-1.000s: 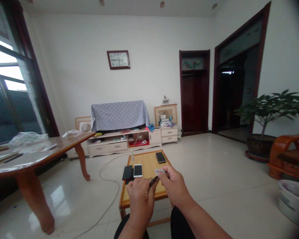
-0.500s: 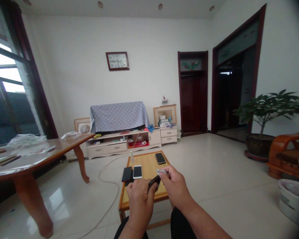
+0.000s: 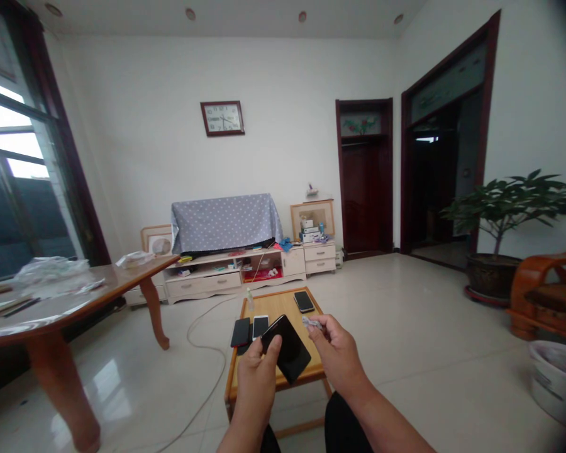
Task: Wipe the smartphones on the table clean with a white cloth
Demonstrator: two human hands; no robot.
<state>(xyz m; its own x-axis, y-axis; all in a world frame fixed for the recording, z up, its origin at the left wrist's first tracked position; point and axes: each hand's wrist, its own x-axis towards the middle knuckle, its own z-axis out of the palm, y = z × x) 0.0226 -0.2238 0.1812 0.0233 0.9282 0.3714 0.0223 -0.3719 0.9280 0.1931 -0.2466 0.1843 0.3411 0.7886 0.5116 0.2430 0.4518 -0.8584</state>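
Note:
My left hand (image 3: 259,371) grips a black smartphone (image 3: 290,352) by its left side, thumb across its dark glossy face. It is held tilted above the small wooden table (image 3: 283,302). Just right of it, my right hand (image 3: 337,349) pinches a crumpled whitish cloth or tissue (image 3: 311,323), apart from the phone. On the table beyond my hands lie a white phone with a dark screen (image 3: 260,326), partly hidden by the held phone, and a dark phone (image 3: 240,332) beside it. Another black phone (image 3: 304,301) rests at the far right corner, and a small clear bottle (image 3: 249,299) stands at the far left.
A larger wooden table (image 3: 122,277) with plastic bags (image 3: 51,274) stands at left. A cable (image 3: 207,402) runs across the floor. Ahead is a low white TV cabinet (image 3: 207,284). At right are a potted plant (image 3: 493,274), a wooden chair (image 3: 532,283) and a white bucket (image 3: 554,384).
My left hand has turned the black smartphone from edge-on to face-up toward me. My right hand, with the crumpled cloth or tissue, has moved slightly right, away from the phone.

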